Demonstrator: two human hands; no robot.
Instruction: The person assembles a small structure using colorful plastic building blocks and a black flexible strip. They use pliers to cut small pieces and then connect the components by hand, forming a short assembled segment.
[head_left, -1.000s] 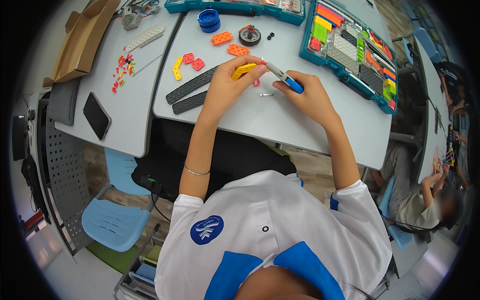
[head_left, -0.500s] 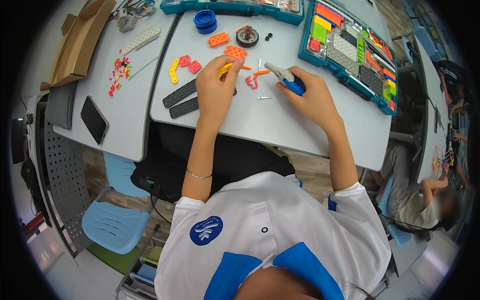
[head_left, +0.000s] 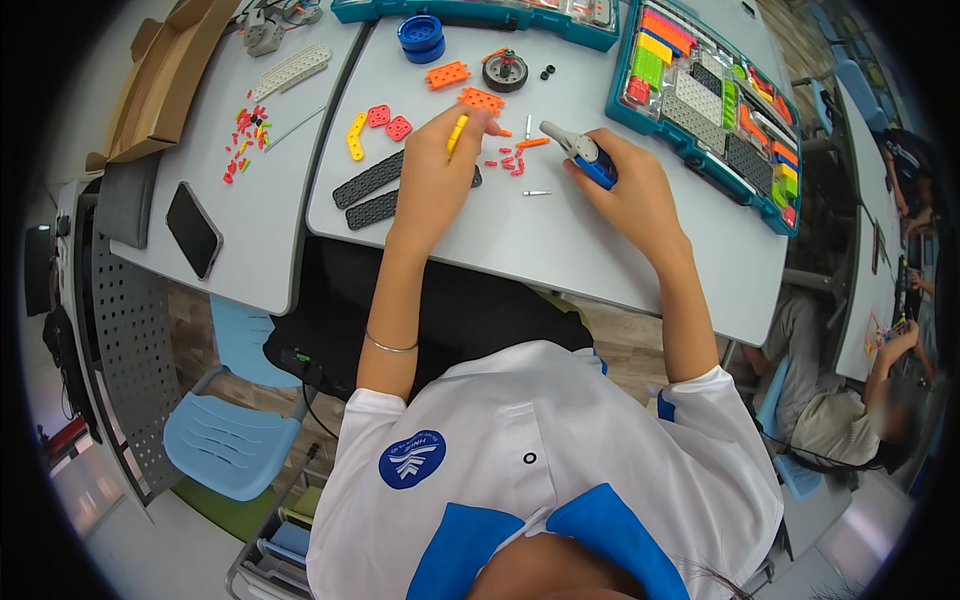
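My left hand [head_left: 434,185] pinches a yellow building piece [head_left: 457,134], mostly covered by the fingers and seen nearly edge-on. In my right hand [head_left: 634,192] is a pliers-like tool [head_left: 592,160] with blue handles and light grey jaws, which point toward the left hand without touching the yellow piece. Small pink-red pins [head_left: 508,161] lie on the table between the hands, beside an orange stick [head_left: 533,142] and a short metal shaft [head_left: 537,193]. Beyond my left fingers rests an orange perforated plate [head_left: 482,101]. Dark grey perforated beams [head_left: 370,181] extend partly under the left hand.
A teal parts case [head_left: 690,100] stands open at the right. Farther back are a wheel [head_left: 505,70] and blue hubs [head_left: 421,38]. Leftward lie a yellow angled beam [head_left: 356,136], loose pins [head_left: 243,143], a phone [head_left: 194,229] and a cardboard box [head_left: 165,85]. Another person sits far right.
The yellow piece has turned in my left hand and now shows a narrower side. My right hand still holds the tool. The whole view has shifted slightly.
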